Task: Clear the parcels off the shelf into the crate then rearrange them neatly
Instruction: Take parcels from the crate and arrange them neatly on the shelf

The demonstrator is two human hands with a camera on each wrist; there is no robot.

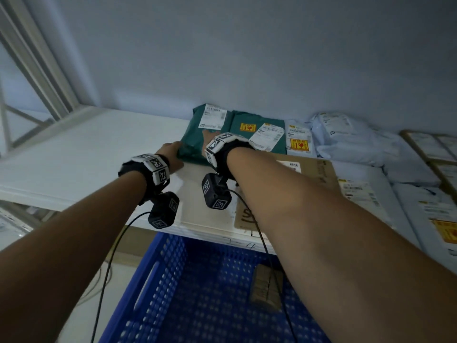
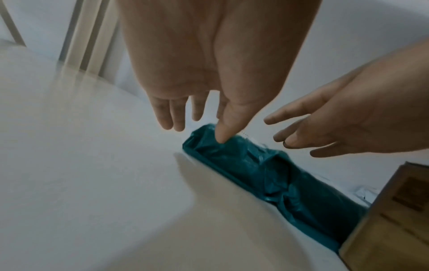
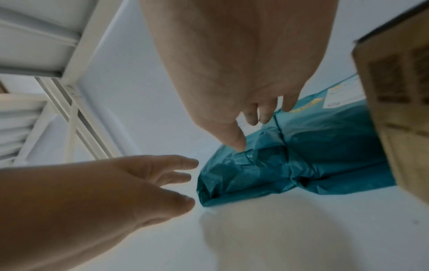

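Observation:
Two teal plastic parcels lie side by side at the back of the white shelf (image 1: pixel 86 157). My left hand (image 1: pixel 173 154) (image 2: pixel 199 128) reaches the left one (image 1: pixel 195 129) (image 2: pixel 267 174) (image 3: pixel 255 174) at its near left corner, fingers straight, thumb tip touching the wrinkled plastic. My right hand (image 1: pixel 205 134) (image 3: pixel 250 132) hovers over the same parcel's front edge, fingers spread, thumb tip on the plastic. Neither hand grips it. The blue crate (image 1: pixel 173 280) stands below the shelf edge with one small brown parcel (image 1: pixel 265 290) inside.
The second teal parcel (image 1: pixel 242 120) (image 3: pixel 336 146) lies to the right. A flat cardboard box (image 1: pixel 314 174) (image 2: pixel 394 220) (image 3: pixel 399 91) lies under my right forearm. White bagged parcels (image 1: pixel 346 139) fill the shelf's right side. Shelf uprights stand at left.

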